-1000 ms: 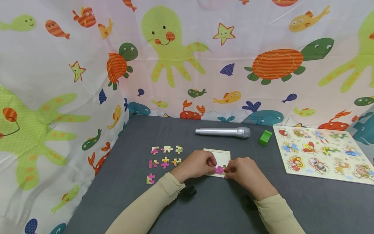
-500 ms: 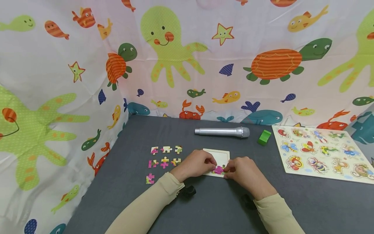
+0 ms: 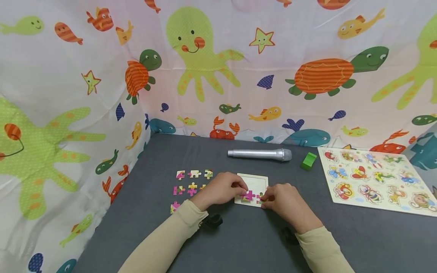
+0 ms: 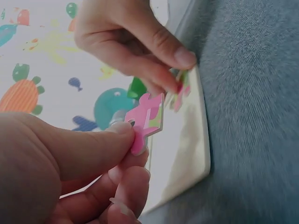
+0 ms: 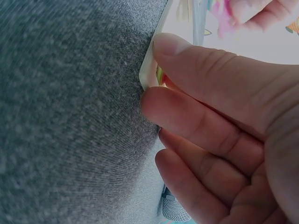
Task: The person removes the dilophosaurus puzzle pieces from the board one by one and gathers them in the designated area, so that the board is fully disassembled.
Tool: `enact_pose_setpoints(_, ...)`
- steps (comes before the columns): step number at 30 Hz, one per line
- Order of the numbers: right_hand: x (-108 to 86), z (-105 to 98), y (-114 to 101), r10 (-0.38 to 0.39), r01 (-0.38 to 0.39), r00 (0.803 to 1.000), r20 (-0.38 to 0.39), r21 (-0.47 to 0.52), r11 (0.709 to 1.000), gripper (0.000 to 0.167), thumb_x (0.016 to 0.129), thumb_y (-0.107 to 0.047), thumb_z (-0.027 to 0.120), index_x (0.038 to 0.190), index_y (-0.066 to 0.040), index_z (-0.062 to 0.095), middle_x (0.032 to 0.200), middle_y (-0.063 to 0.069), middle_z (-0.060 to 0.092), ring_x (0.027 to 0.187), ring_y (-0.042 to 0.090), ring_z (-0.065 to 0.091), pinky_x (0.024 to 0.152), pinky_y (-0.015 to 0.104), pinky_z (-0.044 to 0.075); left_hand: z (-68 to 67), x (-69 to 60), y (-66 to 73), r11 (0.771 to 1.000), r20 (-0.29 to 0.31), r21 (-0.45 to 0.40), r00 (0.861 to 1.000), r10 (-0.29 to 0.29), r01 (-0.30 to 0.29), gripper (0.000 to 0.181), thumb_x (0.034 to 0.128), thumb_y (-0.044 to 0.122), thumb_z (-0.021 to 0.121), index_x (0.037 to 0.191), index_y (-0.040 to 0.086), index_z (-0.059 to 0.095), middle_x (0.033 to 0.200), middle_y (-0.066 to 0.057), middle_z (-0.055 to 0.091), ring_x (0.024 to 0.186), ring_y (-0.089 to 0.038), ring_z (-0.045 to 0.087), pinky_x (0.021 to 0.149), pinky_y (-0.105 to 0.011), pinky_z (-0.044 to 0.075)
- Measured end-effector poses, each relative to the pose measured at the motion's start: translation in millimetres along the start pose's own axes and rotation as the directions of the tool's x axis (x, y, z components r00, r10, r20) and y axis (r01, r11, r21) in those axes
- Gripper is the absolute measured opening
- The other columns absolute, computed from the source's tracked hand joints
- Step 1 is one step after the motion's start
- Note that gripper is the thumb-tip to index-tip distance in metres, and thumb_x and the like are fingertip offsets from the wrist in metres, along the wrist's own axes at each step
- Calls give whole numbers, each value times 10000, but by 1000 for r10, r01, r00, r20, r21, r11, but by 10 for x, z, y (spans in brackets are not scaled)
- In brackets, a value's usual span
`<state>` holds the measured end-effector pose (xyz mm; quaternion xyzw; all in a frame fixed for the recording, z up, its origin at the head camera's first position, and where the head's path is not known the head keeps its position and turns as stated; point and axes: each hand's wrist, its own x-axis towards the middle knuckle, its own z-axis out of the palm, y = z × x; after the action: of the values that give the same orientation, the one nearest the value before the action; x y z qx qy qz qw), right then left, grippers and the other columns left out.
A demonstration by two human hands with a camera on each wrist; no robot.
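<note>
In the head view, my left hand [image 3: 222, 189] pinches a pink and green puzzle piece [image 4: 145, 119] between thumb and fingers, lifted above the tray. The small square wooden puzzle tray [image 3: 252, 182] lies under it. My right hand [image 3: 288, 204] grips the tray's near right corner, with thumb and index finger at the rim. A second puzzle piece [image 3: 259, 198], pink and green, lies in that corner, partly hidden by the right fingers. In the right wrist view the thumb [image 5: 170, 45] rests on the tray's edge.
Several loose puzzle pieces [image 3: 195, 174] lie left of the tray on the dark grey table. Behind it lie a silver microphone [image 3: 259, 154] and a green block [image 3: 308, 161]. An insect picture board [image 3: 379, 178] is at the right. A sea-animal curtain [image 3: 218, 76] stands behind.
My left hand has moved left and up, taking the pink piece away from the corner piece, so a gap shows between them. My right hand has stayed at the tray corner.
</note>
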<state>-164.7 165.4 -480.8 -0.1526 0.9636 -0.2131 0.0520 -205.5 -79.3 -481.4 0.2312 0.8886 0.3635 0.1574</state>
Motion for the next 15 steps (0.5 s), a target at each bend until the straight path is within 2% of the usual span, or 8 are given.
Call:
enact_pose_setpoints(4, -4, 10, -21, 11, -11, 1000, 8, -2, 1000, 119, 832, -195, 941, 930, -171, 878, 843, -54, 795, 760, 90, 645, 724, 349, 538, -137, -214, -133, 1000, -21, -21, 1000, -17, 16, 85, 1031, 263, 753, 1061, 247, 832, 893, 147, 743, 821, -74, 641, 782, -285, 532)
enact_pose_setpoints(8, -17, 5, -36, 4, -4, 1000, 7, -9, 1000, 124, 828, -190, 940, 934, -173, 879, 868, -45, 804, 781, 103, 670, 732, 371, 552, -283, -460, -333, 999, -32, -27, 999, -44, 43, 77, 1027, 240, 757, 1047, 242, 831, 874, 129, 748, 832, -84, 653, 798, -307, 542)
enact_pose_setpoints(12, -20, -3, -39, 3, -3, 1000, 12, -16, 1000, 125, 833, -197, 937, 942, -175, 881, 895, -39, 807, 794, 110, 663, 739, 374, 547, -434, -711, -527, 996, -47, -36, 995, -85, 83, 70, 1024, 221, 758, 1037, 242, 823, 891, 115, 756, 834, -100, 670, 810, -323, 549)
enact_pose_setpoints(15, -12, -6, -41, 15, -14, 1000, 23, -17, 1000, 128, 838, -200, 935, 951, -175, 882, 905, -32, 809, 794, 114, 650, 741, 370, 537, -541, -880, -640, 991, -53, -36, 990, -131, 129, 62, 1020, 218, 763, 1034, 245, 817, 898, 105, 757, 816, -123, 665, 774, -332, 551)
